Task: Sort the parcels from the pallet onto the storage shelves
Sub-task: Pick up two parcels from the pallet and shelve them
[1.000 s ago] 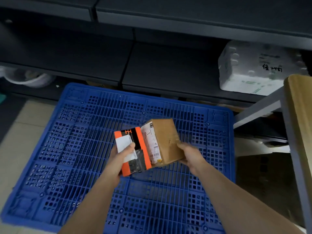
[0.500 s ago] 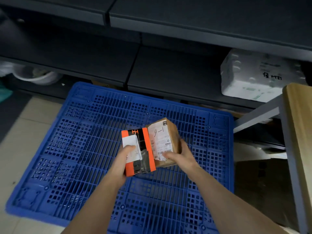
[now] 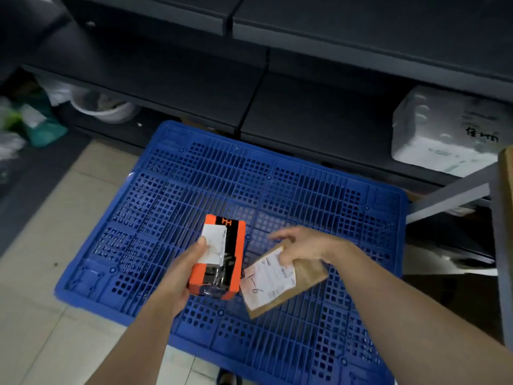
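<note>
My left hand [image 3: 183, 270] grips an orange and black parcel [image 3: 222, 259] with a white label, held over the blue plastic pallet [image 3: 194, 190]. To its right my right hand [image 3: 302, 248] holds a brown cardboard parcel [image 3: 280, 282] from above; its white shipping label with handwritten digits faces up and the box is tilted. The two parcels are slightly apart. Dark storage shelves [image 3: 305, 115] run along the far side of the pallet.
A white foam box [image 3: 444, 134] sits on the low shelf at the right. A wooden-topped table with a grey frame [image 3: 502, 232] stands at the right edge. A white basin [image 3: 105, 107] and green bags [image 3: 41, 129] lie at the left.
The parcels, held together before, have come apart. My right hand has turned the brown parcel and lowered it to the right. The view has shifted right and back from the shelves.
</note>
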Available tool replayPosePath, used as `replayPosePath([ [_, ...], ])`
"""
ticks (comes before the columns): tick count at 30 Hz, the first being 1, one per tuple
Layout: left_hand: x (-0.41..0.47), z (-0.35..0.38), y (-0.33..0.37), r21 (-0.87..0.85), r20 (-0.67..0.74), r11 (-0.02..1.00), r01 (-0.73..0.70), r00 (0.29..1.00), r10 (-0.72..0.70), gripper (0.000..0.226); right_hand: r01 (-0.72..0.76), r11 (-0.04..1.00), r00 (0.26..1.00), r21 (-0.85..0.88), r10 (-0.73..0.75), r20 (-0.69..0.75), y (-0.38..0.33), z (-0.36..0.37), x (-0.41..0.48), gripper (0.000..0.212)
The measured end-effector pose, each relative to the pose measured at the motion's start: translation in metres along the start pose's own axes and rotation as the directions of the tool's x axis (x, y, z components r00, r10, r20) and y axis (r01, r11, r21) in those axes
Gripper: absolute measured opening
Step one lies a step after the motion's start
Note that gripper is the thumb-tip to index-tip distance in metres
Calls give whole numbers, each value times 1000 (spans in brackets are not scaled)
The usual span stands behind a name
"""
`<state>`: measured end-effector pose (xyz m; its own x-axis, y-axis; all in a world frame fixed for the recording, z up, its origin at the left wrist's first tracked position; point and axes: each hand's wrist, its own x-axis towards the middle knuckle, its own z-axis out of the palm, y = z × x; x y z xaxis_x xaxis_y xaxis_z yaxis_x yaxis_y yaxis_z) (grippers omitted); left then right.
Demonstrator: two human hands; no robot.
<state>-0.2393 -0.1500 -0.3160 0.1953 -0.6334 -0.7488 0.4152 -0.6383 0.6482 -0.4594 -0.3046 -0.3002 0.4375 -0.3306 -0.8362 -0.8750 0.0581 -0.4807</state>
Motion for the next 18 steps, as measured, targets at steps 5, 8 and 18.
replayPosePath([
  [5,-2,-1,-11,33,-48,999,6,999,-5,45,29,991,905,-129,-81,-419,-4,9,16,90],
  [8,1,5,-16,203,-147,975,-85,982,116,56,-217,935,798,-282,4,-602,2,23,19,89],
  [18,16,15,-50,931,-161,363,30,927,338,131,-40,877,798,-480,-261,-543,10,49,30,71],
])
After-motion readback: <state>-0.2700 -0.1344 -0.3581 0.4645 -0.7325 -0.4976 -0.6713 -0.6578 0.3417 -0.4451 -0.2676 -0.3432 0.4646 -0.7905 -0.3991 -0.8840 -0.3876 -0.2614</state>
